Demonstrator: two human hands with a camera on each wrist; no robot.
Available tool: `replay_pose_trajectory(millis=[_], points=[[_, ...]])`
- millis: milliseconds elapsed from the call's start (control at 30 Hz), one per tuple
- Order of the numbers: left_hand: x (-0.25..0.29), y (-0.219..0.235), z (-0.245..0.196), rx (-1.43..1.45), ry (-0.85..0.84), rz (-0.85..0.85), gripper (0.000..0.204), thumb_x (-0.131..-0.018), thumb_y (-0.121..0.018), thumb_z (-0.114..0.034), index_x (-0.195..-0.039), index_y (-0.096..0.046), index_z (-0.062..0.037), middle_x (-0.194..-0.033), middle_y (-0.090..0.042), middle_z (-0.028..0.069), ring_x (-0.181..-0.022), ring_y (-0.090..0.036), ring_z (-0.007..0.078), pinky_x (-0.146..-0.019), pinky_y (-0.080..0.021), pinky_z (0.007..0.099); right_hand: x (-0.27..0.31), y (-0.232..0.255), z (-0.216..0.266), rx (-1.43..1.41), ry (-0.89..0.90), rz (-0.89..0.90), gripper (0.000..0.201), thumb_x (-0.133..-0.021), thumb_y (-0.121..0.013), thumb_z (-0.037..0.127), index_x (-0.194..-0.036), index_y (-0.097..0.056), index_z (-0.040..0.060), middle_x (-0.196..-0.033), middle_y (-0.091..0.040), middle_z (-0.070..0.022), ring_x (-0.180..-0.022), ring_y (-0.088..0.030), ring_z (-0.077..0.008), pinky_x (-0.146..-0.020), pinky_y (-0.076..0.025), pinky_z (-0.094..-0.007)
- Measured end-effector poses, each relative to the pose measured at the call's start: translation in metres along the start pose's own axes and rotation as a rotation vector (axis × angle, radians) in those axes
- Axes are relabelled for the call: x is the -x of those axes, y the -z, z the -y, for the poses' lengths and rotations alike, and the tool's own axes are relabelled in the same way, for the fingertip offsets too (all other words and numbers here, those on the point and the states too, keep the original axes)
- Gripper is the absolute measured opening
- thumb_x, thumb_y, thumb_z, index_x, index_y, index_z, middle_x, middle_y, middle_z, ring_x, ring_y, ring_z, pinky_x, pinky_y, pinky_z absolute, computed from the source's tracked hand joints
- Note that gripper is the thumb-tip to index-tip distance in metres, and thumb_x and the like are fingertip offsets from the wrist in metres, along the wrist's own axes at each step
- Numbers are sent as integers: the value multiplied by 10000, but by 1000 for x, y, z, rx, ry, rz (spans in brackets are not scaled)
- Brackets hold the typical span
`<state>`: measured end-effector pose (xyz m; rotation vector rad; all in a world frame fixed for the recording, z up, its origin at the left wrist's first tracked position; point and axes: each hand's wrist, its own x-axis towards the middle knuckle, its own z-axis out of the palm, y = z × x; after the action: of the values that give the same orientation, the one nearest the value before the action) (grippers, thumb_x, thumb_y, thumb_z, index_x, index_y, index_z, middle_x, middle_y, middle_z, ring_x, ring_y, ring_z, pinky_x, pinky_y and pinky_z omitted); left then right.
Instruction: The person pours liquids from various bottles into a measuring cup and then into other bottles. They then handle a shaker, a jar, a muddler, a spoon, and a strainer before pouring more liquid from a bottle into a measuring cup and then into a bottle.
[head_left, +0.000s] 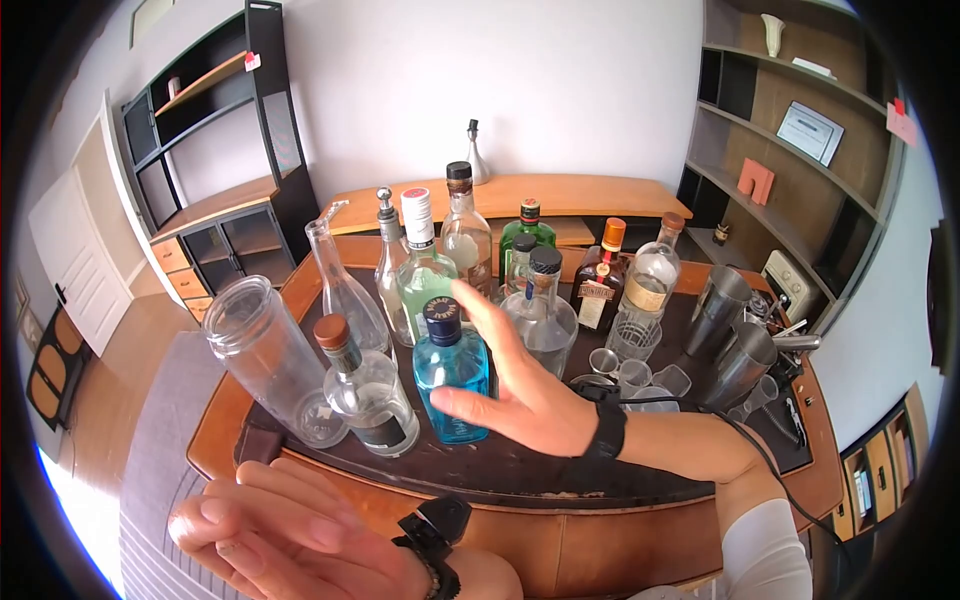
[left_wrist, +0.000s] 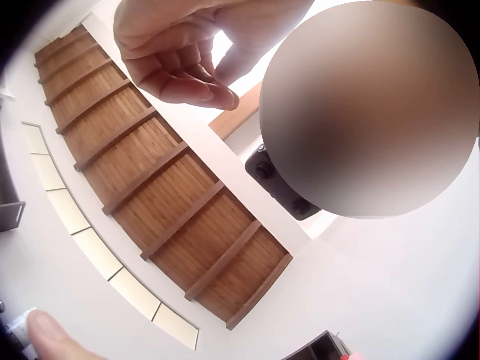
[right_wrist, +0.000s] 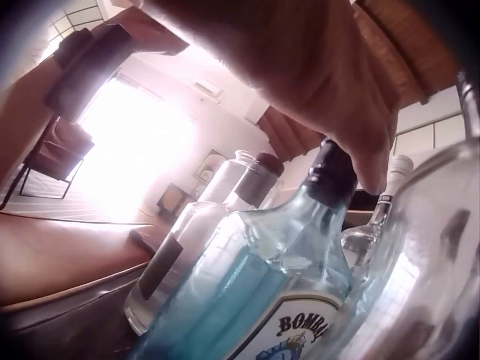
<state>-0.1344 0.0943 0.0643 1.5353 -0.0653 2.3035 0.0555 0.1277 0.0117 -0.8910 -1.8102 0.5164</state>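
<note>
My right hand (head_left: 535, 400) reaches over a blue gin bottle (head_left: 462, 385) with a dark cap, thumb across its front and the other fingers stretched out past the cap. In the right wrist view, the hand (right_wrist: 322, 90) arches over the bottle's dark cap (right_wrist: 331, 169), the fingers not curled round it. My left hand (head_left: 300, 530) is raised near the table's front edge, palm up, fingers loosely bent, holding nothing. To the left of the blue bottle stands a clear bottle (head_left: 375, 400) with a brown stopper, and beyond that a wide glass jar (head_left: 265, 350).
Several bottles crowd behind, including a white-capped green one (head_left: 425, 270) and an orange-capped dark one (head_left: 600, 280). A narrow carafe (head_left: 345, 290) stands at left. At right are metal shaker tins (head_left: 720, 300), small plastic cups (head_left: 635, 375) and a ribbed glass (head_left: 635, 335).
</note>
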Motion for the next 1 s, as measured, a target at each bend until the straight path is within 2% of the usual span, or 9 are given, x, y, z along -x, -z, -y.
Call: replay_pose_trajectory(millis=[100, 233, 467, 567, 667, 700, 800, 900, 1000], points=[[-1, 2, 0, -6, -3, 11, 259, -1085, -405, -184, -1177, -577, -14, -662, -559, 67, -493, -456, 129, -422, -384, 225, -11, -5, -9, -105, -43, -92, 906, -958, -681, 206, -1566, -35, 19, -1603, -146, -222, -1513, -127, -308, -1223, -115, -444], [-1, 5, 1, -23, 11, 3, 248, -1082, -410, -181, -1168, -578, -20, -658, -556, 58, -492, -457, 119, -410, -384, 219, -15, -10, -15, -183, -151, -55, 854, -985, -643, 215, -1571, -46, 46, -1585, -181, -206, -1501, -140, -271, -1219, -137, -423], [-1, 2, 0, -26, 37, -14, 251, -1092, -389, -201, -1152, -572, -39, -663, -563, 53, -507, -469, 96, -408, -364, 203, -10, -18, -35, -123, -158, -96, 638, -1000, -609, 160, -1499, -235, 24, -1438, -395, -146, -1355, -377, -214, -1135, -297, -349], [6, -4, -6, 3, 192, -107, 205, -1040, -531, -174, -1150, -595, -14, -794, -649, 90, -637, -586, 132, -543, -476, 228, -5, -17, -33, -103, -132, -108, 530, -993, -608, 174, -1420, -347, 1, -1322, -509, -185, -1258, -493, -259, -1079, -360, -357], [4, -15, -1, -463, 401, -40, 211, -999, -533, -128, -1134, -588, 24, -830, -609, 58, -729, -575, 108, -668, -444, 222, 1, -17, -22, -104, -136, -109, 495, -986, -616, 161, -1398, -388, 10, -1236, -582, -169, -1192, -556, -253, -1044, -398, -351], [4, -13, 2, -422, 526, 4, 358, -867, -712, -85, -1198, -611, 7, -1006, -659, 113, -872, -635, 140, -756, -494, 255, 3, -16, -20, -91, -128, -109, 495, -981, -624, 159, -1398, -399, 17, -1231, -589, -162, -1183, -565, -252, -1039, -405, -351], [6, -8, 20, -658, 518, 394, 600, -720, -831, -72, -1275, -604, -49, -1076, -653, 88, -947, -619, 210, -777, -504, 325, 13, -13, -10, -74, -104, -117, 499, -953, -661, 143, -1391, -449, 33, -1246, -612, -143, -1187, -582, -234, -1025, -427, -349], [10, -8, 23, -736, 605, 714, 574, -721, -841, -177, -1247, -622, -111, -1028, -643, 77, -853, -644, 234, -705, -520, 351, 23, -10, -5, -148, -125, -145, 509, -932, -686, 130, -1380, -471, 19, -1260, -615, -137, -1201, -576, -211, -1029, -431, -344], [7, -16, 23, -721, 738, 828, 574, -707, -849, -126, -1239, -637, -86, -1071, -648, 83, -802, -624, 177, -662, -498, 291, 33, -2, 1, -218, -166, -177, 529, -917, -702, 123, -1387, -487, 9, -1262, -615, -117, -1186, -577, -190, -1031, -435, -338]])
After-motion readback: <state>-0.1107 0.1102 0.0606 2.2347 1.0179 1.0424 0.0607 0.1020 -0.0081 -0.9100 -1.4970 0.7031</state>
